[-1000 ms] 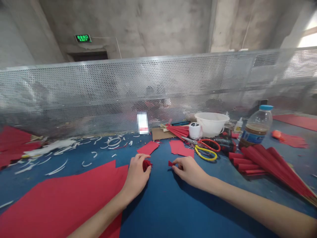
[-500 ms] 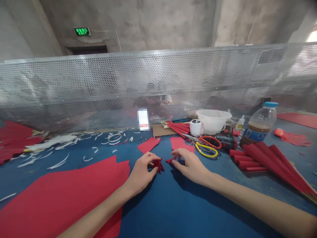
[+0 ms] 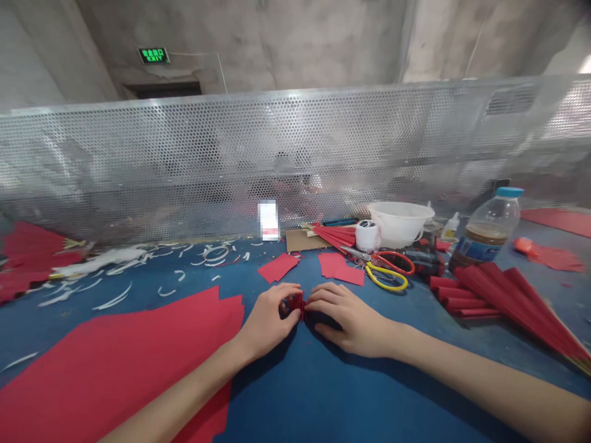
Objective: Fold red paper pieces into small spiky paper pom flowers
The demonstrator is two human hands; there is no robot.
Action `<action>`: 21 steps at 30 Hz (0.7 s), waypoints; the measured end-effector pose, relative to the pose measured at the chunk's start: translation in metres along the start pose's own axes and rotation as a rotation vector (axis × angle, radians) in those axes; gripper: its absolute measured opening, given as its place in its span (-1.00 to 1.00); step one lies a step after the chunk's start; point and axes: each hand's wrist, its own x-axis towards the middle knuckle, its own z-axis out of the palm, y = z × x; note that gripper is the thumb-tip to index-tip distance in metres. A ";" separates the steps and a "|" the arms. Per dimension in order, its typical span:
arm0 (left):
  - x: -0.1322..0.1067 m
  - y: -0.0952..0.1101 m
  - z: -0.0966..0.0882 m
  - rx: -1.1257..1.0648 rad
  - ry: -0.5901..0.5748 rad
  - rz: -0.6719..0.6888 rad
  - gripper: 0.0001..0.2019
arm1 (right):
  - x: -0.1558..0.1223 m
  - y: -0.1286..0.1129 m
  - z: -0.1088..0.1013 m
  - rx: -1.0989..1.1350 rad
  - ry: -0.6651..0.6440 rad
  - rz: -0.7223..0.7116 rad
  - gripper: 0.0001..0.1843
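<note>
Two bare hands meet on a blue counter [image 3: 323, 387] — left hand [image 3: 266, 320] and right hand [image 3: 353, 319] both pinching one small folded red paper piece [image 3: 296, 303] between their fingertips.

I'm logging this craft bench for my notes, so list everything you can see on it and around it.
pleated paper piece: one, red, between the hands
paper sheets: a stack, red, front left
paper squares: two, red, beyond the hands
folded fans: several, red, right side, more far left
scissors: apparently two pairs, red and yellow handles, beside the squares
bowl: one, white, back right
thread spool: one, white, beside the bowl
bottle: one, clear, blue cap, right
paper trimmings: many, white, back left
table: one, blue, under everything
screen: one, silver perforated metal, behind the table
left hand: pinches the pleated piece
right hand: touches it from the right
</note>
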 end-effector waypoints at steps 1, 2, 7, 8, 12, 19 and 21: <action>0.000 0.000 0.000 0.002 0.001 0.000 -0.68 | 0.000 0.000 0.000 0.000 0.007 -0.008 -0.65; 0.000 0.001 0.000 -0.002 0.001 -0.003 -0.69 | 0.000 0.000 0.000 -0.001 0.013 -0.013 -0.65; 0.002 0.001 -0.002 -0.020 0.005 -0.007 -0.79 | -0.001 0.000 -0.001 0.011 0.005 -0.006 -0.62; 0.002 0.001 -0.002 -0.013 0.012 -0.010 -0.79 | -0.001 0.000 -0.001 0.015 -0.005 -0.003 -0.62; 0.002 -0.001 -0.001 -0.014 0.046 -0.027 -0.73 | -0.001 0.000 0.000 0.016 -0.049 0.014 -0.62; 0.003 -0.001 0.000 -0.132 0.008 -0.043 -0.78 | -0.002 0.000 0.001 0.000 -0.035 0.034 -0.60; 0.003 -0.002 0.000 -0.079 0.032 -0.034 -0.80 | -0.002 0.000 0.002 0.001 -0.030 0.035 -0.60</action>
